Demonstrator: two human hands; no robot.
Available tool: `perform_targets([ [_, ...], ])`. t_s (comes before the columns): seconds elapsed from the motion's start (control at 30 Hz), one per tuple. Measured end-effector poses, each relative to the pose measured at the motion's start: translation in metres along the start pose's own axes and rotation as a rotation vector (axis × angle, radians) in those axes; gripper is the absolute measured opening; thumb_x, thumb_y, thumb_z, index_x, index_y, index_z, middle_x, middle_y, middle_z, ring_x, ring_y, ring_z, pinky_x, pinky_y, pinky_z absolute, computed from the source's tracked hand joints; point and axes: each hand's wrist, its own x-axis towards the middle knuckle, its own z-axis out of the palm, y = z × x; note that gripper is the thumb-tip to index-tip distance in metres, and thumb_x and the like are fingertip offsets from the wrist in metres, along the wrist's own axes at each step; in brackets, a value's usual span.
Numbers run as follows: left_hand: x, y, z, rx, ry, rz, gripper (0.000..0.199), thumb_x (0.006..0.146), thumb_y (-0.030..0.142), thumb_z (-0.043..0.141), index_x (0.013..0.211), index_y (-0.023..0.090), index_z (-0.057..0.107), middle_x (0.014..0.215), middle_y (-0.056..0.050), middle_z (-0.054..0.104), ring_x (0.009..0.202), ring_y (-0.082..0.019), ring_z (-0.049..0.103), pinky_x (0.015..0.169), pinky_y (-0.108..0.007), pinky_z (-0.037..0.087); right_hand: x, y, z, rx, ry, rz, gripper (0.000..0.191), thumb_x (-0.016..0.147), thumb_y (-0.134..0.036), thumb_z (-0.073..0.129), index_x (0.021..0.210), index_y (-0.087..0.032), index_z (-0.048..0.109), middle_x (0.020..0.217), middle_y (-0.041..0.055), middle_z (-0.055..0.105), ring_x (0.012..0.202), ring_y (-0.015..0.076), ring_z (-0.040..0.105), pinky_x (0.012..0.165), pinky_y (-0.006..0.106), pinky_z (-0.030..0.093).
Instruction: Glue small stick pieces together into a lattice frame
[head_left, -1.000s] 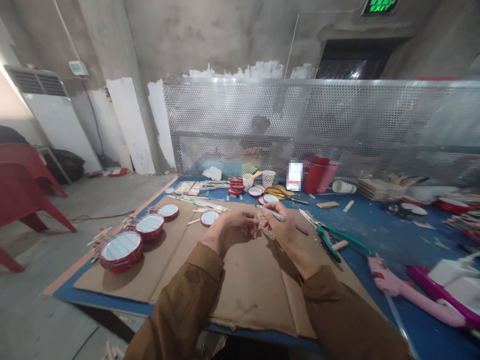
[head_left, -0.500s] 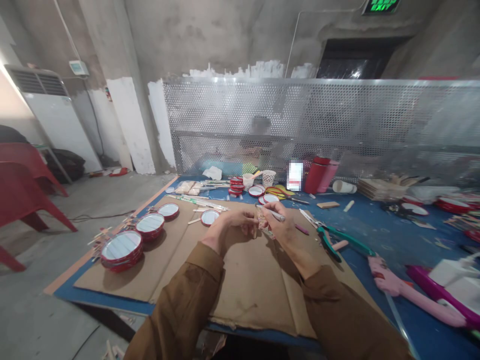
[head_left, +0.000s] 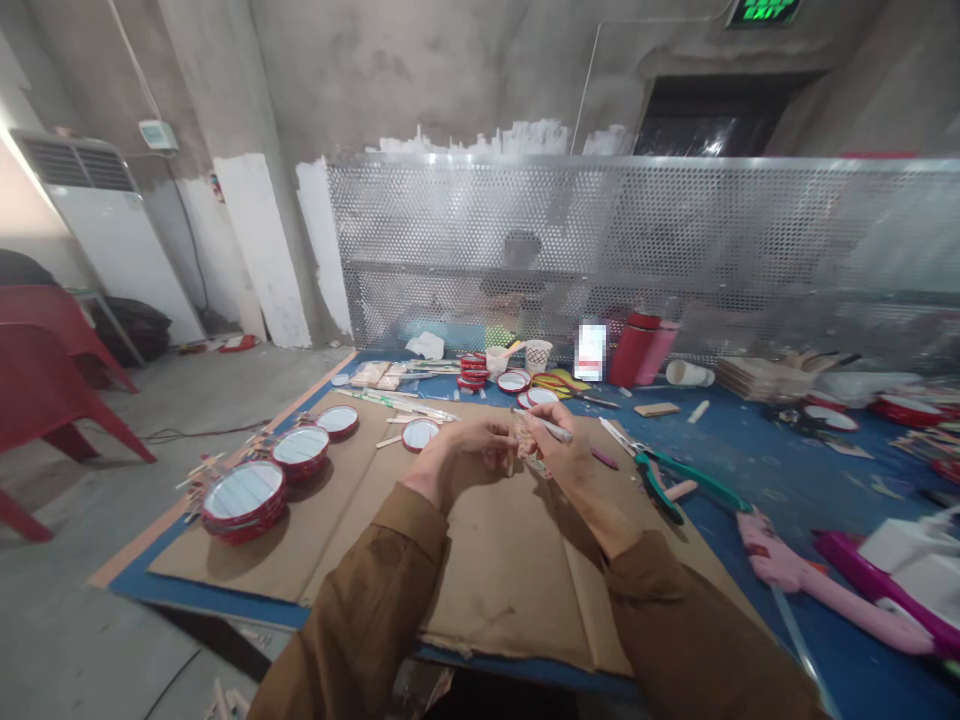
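Observation:
Above the brown cardboard (head_left: 510, 590) my two hands meet near its far part. My left hand (head_left: 480, 445) is pinched around a small, pale wooden piece whose shape is hard to make out. My right hand (head_left: 559, 445) is closed on a whitish pen-like tool (head_left: 553, 428), its tip close to the small piece. Left of my hands a round red-rimmed disc (head_left: 420, 434) lies on the cardboard. Further left stand red-rimmed stacks, a large one (head_left: 244, 495), a middle one (head_left: 300, 450) and a smaller one (head_left: 337, 422), with thin sticks beside them.
Green-handled pliers (head_left: 660, 485) and a pink glue gun (head_left: 810, 580) lie to the right. Behind are paper cups (head_left: 538, 356), yellow scissors (head_left: 562, 384), a red bottle (head_left: 635, 350) and a perforated metal screen (head_left: 450, 220). Red chairs (head_left: 52, 390) stand at the left.

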Motion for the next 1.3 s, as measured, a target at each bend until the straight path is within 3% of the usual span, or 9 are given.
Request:
perform_targets([
  [0.13, 0.001, 0.000, -0.001, 0.011, -0.025, 0.004, 0.029, 0.090, 0.041, 0.059, 0.081, 0.014, 0.060, 0.065, -0.002, 0.065, 0.056, -0.010, 0.058, 0.062, -0.024, 0.045, 0.000, -0.001, 0.000, 0.003, -0.033, -0.008, 0.030, 0.079, -0.051, 0.063, 0.085, -0.022, 0.056, 0.063, -0.0019, 0.062, 0.048, 0.0137, 0.058, 0.043, 0.023, 0.044],
  [0.4, 0.002, -0.003, -0.002, 0.011, -0.014, 0.003, 0.035, 0.088, 0.049, 0.061, 0.082, 0.014, 0.060, 0.066, -0.002, 0.065, 0.058, -0.010, 0.059, 0.063, -0.024, 0.045, -0.001, -0.001, 0.000, 0.038, -0.054, -0.005, 0.031, 0.079, -0.051, 0.063, 0.086, -0.022, 0.056, 0.058, -0.0027, 0.060, 0.048, 0.0140, 0.056, 0.045, 0.024, 0.045],
  [0.7, 0.001, -0.002, -0.001, -0.012, 0.012, -0.023, 0.036, 0.085, 0.049, 0.065, 0.078, 0.014, 0.058, 0.061, -0.001, 0.063, 0.057, -0.010, 0.059, 0.062, -0.024, 0.046, 0.002, -0.006, -0.002, 0.024, 0.027, 0.021, 0.034, 0.074, -0.054, 0.064, 0.080, -0.022, 0.055, 0.052, -0.0036, 0.056, 0.043, 0.0134, 0.055, 0.040, 0.022, 0.041],
  [0.9, 0.002, -0.002, -0.001, -0.009, 0.014, -0.016, 0.040, 0.080, 0.052, 0.069, 0.076, 0.014, 0.058, 0.062, -0.002, 0.063, 0.055, -0.011, 0.058, 0.061, -0.025, 0.045, 0.003, -0.002, -0.002, 0.038, -0.004, 0.015, 0.031, 0.076, -0.051, 0.062, 0.082, -0.022, 0.055, 0.052, -0.0038, 0.057, 0.043, 0.0128, 0.055, 0.040, 0.022, 0.042],
  [1.3, 0.002, -0.006, -0.001, -0.005, 0.011, -0.004, 0.037, 0.084, 0.050, 0.065, 0.078, 0.014, 0.058, 0.063, -0.001, 0.065, 0.053, -0.009, 0.058, 0.059, -0.023, 0.044, 0.001, -0.009, -0.002, 0.024, -0.024, 0.054, 0.033, 0.073, -0.052, 0.061, 0.083, -0.022, 0.055, 0.052, -0.0029, 0.058, 0.040, 0.0125, 0.052, 0.036, 0.022, 0.038],
])
